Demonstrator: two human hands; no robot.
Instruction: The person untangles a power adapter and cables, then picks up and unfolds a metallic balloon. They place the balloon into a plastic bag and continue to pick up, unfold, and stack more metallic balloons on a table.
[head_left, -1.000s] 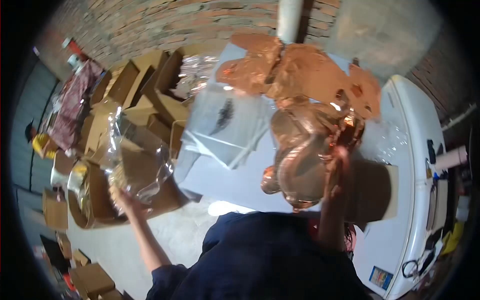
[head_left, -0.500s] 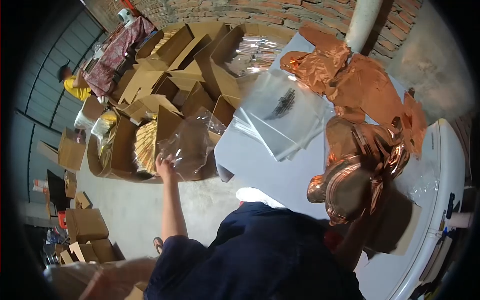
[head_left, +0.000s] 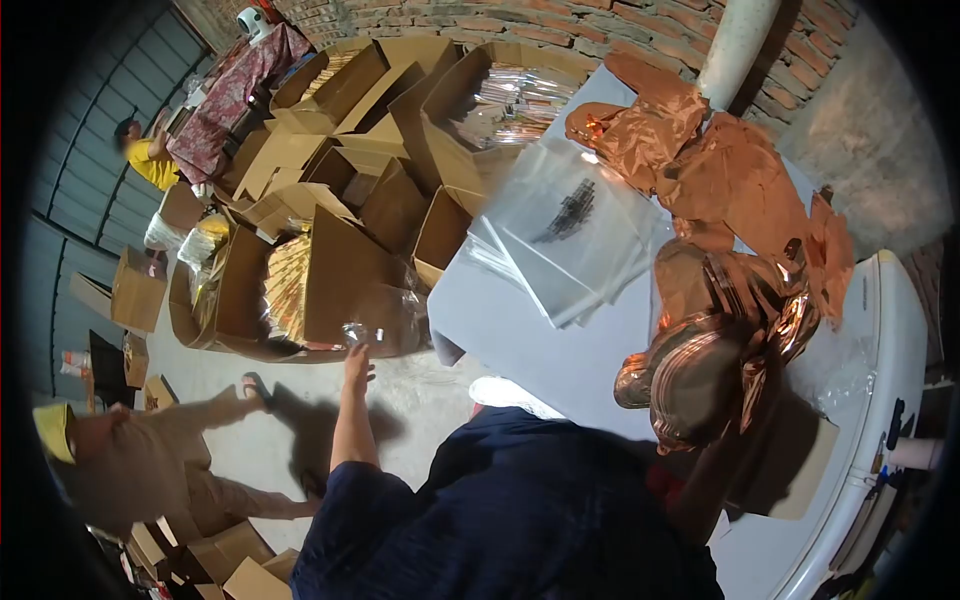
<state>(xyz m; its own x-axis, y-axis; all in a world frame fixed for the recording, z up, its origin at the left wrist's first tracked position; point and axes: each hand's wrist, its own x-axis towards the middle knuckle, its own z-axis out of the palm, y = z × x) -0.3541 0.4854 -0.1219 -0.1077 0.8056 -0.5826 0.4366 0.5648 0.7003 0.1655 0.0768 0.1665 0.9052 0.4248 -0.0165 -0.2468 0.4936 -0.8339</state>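
My left hand [head_left: 359, 369] is stretched out over the floor beside the cartons, its fingers apart and nothing in them. Just beyond its fingertips, a clear plastic bag [head_left: 400, 312] lies against the side of an open cardboard box [head_left: 345, 275]. My right arm reaches into shadow beneath a shiny copper-coloured foil bundle [head_left: 705, 375] on the table; that hand's fingers are hidden. To the left of the bundle, a stack of clear plastic sleeves [head_left: 570, 225] with a dark printed patch lies on the pale tabletop [head_left: 540, 350].
Open boxes hold gold-coloured folded pieces [head_left: 288, 285] and wrapped packs [head_left: 515, 105]. Crumpled copper foil [head_left: 735, 180] covers the table's far side near a white pipe [head_left: 738, 50]. A person in a yellow cap [head_left: 150, 460] walks at left; another in yellow [head_left: 152, 165] is farther back.
My left hand has let go of the clear plastic bag, which has dropped beside the box, and has moved slightly right and nearer to me. A person has come into view at lower left.
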